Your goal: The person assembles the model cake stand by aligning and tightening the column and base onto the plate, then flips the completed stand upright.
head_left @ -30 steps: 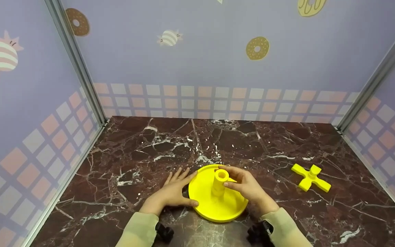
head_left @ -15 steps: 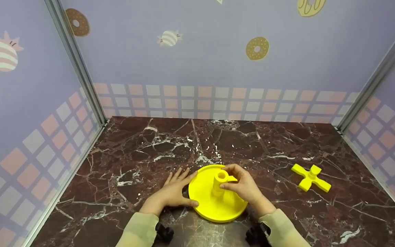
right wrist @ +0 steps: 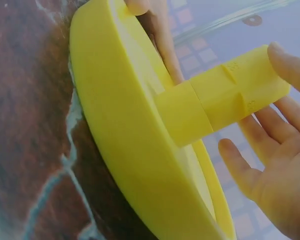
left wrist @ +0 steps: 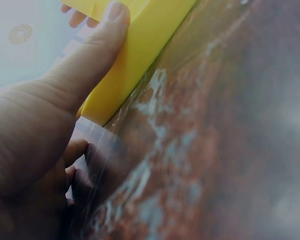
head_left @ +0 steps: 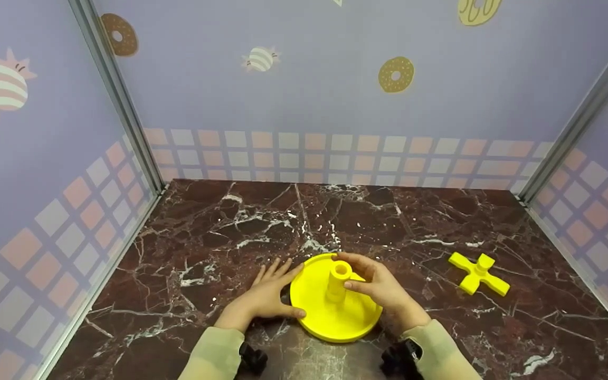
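In the head view a round yellow tray [head_left: 312,322] with a raised rim lies on the table. A hollow yellow tube [head_left: 340,282] stands upright at its middle, with a small tab on the side. My left hand [head_left: 262,298] rests against the tray's left rim, thumb over the edge and fingers spread. My right hand [head_left: 383,287] holds the upper part of the tube by its tab side, thumb in front and forefinger behind. In the right wrist view a seam [right wrist: 202,106] runs round the tube, and raised marks show above it.
A yellow cross-shaped piece [head_left: 479,273] with a short stub in its centre lies to the right on the dark marbled table [head_left: 219,221]. Patterned lilac panels [head_left: 304,105] stand at the back and both sides.
My right hand shifted slightly left and then back, turning the tube's upper part so the tab swung out and back again. My left hand and the tray stay put.
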`<action>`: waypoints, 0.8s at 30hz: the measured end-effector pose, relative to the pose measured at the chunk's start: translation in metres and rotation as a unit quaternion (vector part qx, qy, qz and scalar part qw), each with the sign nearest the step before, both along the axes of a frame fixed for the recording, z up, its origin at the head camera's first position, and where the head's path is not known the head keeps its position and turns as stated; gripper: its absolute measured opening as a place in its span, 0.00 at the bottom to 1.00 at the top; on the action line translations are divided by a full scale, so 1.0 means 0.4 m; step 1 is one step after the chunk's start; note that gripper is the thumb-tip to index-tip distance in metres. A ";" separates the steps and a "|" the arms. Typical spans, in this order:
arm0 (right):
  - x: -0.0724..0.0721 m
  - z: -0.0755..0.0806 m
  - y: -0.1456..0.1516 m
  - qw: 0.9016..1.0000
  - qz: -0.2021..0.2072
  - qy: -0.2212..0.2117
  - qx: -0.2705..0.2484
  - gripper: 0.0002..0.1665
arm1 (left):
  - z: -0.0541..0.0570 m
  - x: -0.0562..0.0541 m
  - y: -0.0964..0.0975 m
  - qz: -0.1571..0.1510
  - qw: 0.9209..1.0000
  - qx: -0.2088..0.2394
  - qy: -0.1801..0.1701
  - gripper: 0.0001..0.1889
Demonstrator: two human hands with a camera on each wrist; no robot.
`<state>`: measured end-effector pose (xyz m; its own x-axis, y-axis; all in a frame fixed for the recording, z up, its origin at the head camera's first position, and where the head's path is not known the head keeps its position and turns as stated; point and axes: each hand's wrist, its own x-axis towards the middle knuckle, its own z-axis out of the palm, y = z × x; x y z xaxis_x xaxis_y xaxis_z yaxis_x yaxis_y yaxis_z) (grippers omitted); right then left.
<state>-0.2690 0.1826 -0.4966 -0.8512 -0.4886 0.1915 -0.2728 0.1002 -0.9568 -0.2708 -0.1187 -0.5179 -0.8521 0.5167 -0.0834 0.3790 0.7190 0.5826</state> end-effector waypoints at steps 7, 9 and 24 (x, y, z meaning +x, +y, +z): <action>0.000 -0.002 -0.004 1.000 0.001 0.008 0.012 0.35 | -0.001 0.001 -0.001 0.000 1.000 0.000 0.000 0.59; 0.001 -0.003 -0.006 1.000 -0.012 0.014 0.021 0.33 | -0.001 0.002 -0.001 0.001 1.000 -0.001 0.001 0.59; 0.009 -0.012 -0.029 0.994 -0.101 0.043 0.019 0.28 | 0.000 0.000 -0.001 0.004 1.000 -0.002 -0.007 0.59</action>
<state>-0.2656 0.1708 -0.5013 -0.9142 -0.3174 0.2522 -0.3235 0.1965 -0.9256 -0.2707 -0.1189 -0.5179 -0.8546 0.5101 -0.0971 0.3660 0.7244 0.5842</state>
